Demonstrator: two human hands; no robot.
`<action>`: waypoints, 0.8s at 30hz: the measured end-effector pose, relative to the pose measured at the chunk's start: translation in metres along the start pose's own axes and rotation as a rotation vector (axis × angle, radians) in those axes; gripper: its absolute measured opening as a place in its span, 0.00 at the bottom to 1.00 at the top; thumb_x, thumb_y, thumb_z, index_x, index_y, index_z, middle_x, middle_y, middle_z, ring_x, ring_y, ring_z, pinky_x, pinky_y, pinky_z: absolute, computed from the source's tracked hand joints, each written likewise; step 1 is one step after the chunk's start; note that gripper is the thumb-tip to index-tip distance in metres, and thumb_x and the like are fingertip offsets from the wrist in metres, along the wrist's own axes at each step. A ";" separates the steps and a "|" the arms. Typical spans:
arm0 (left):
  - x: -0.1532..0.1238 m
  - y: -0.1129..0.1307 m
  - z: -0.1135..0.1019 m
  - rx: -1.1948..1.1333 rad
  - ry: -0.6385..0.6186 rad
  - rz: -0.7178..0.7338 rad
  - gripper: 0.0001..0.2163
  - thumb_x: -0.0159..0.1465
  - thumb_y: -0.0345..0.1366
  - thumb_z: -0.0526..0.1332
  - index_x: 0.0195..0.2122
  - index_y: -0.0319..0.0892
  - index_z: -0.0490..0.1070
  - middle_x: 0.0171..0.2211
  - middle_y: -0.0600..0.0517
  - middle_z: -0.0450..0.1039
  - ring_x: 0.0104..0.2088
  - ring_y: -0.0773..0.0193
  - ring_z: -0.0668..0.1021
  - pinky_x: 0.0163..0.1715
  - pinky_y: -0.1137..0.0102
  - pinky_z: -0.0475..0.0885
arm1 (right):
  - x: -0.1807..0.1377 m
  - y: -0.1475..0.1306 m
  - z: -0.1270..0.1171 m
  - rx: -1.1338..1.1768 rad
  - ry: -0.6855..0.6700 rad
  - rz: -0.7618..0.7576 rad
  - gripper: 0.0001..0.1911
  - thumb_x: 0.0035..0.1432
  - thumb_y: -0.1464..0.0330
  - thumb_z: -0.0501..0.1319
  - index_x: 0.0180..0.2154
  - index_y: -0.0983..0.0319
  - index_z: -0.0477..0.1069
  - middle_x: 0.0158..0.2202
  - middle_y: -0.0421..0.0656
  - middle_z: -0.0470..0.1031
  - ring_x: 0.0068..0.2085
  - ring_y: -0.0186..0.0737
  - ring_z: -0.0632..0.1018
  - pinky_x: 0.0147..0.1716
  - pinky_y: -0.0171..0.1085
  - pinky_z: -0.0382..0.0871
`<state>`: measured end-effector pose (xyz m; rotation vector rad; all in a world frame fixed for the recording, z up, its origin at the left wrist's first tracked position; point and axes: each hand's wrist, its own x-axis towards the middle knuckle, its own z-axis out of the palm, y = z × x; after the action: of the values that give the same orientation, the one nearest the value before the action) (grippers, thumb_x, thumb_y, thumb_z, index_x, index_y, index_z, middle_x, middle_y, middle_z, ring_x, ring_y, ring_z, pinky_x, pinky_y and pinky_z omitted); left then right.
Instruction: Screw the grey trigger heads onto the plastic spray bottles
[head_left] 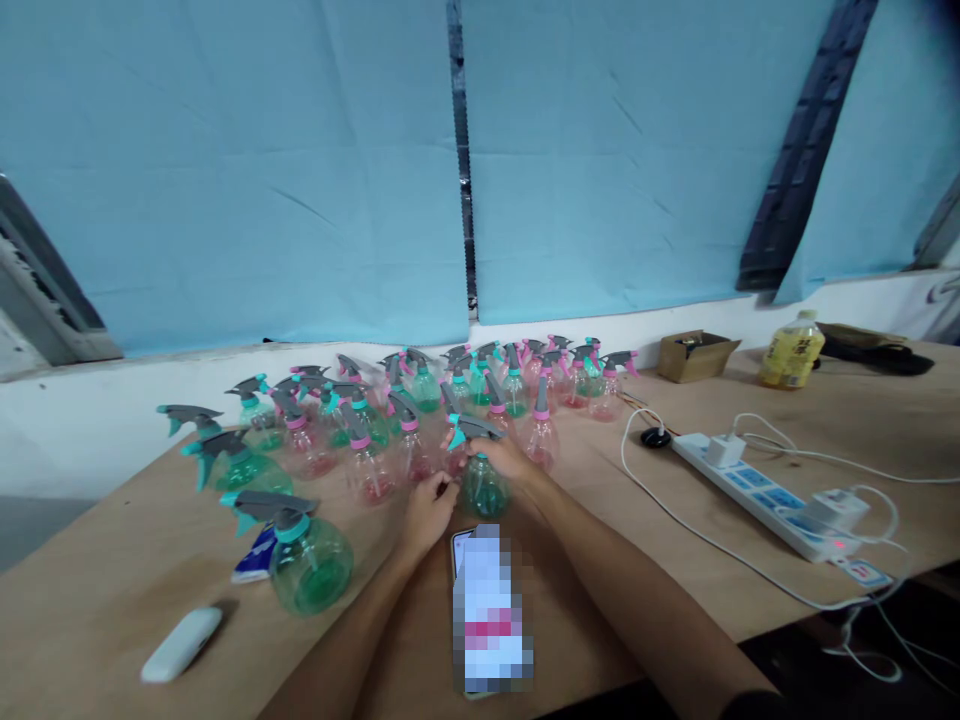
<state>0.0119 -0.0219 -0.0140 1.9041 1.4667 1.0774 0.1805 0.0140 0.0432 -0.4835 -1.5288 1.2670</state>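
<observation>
A green spray bottle (pixel 486 492) with a grey and turquoise trigger head stands upright on the table in front of me. My right hand (pixel 504 460) is closed around its neck, just below the head. To the left of this bottle, my left hand (pixel 430 512) is closed, its fingers curled together; a small dark spot shows at the fingertips, too small to name. Pink spray bottles, one of them a clear pink bottle (pixel 372 472), stand close behind my hands. A phone (pixel 491 610) with a blurred screen lies between my forearms.
Several green and pink spray bottles crowd the back of the table; another green bottle (pixel 311 570) stands front left, beside a blue packet (pixel 257 556) and a white case (pixel 182 645). Rightward are a power strip (pixel 765 495) with cables, a cardboard box (pixel 697 358) and a yellow drink bottle (pixel 792 352).
</observation>
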 end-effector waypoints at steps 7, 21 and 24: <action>-0.001 0.002 -0.001 -0.061 -0.009 0.014 0.10 0.61 0.39 0.54 0.23 0.44 0.65 0.20 0.57 0.69 0.23 0.65 0.72 0.27 0.72 0.62 | -0.017 0.010 0.006 -0.213 0.408 -0.230 0.13 0.56 0.63 0.62 0.44 0.57 0.69 0.36 0.39 0.71 0.36 0.36 0.72 0.39 0.35 0.67; -0.003 0.005 -0.005 -0.177 -0.009 -0.060 0.09 0.61 0.39 0.54 0.30 0.43 0.70 0.21 0.56 0.70 0.22 0.63 0.73 0.26 0.71 0.65 | -0.017 -0.037 0.028 -0.248 0.663 -0.325 0.11 0.58 0.58 0.59 0.33 0.59 0.69 0.26 0.39 0.63 0.29 0.37 0.65 0.30 0.35 0.59; -0.005 0.003 -0.003 -0.165 0.016 -0.071 0.07 0.59 0.40 0.59 0.30 0.44 0.73 0.25 0.52 0.75 0.30 0.57 0.76 0.32 0.67 0.66 | -0.009 -0.056 0.047 -0.275 0.620 -0.369 0.12 0.60 0.58 0.58 0.36 0.60 0.71 0.28 0.40 0.66 0.31 0.37 0.67 0.31 0.36 0.61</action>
<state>0.0103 -0.0278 -0.0111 1.7207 1.3972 1.1461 0.1589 -0.0360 0.0939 -0.6614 -1.1843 0.5466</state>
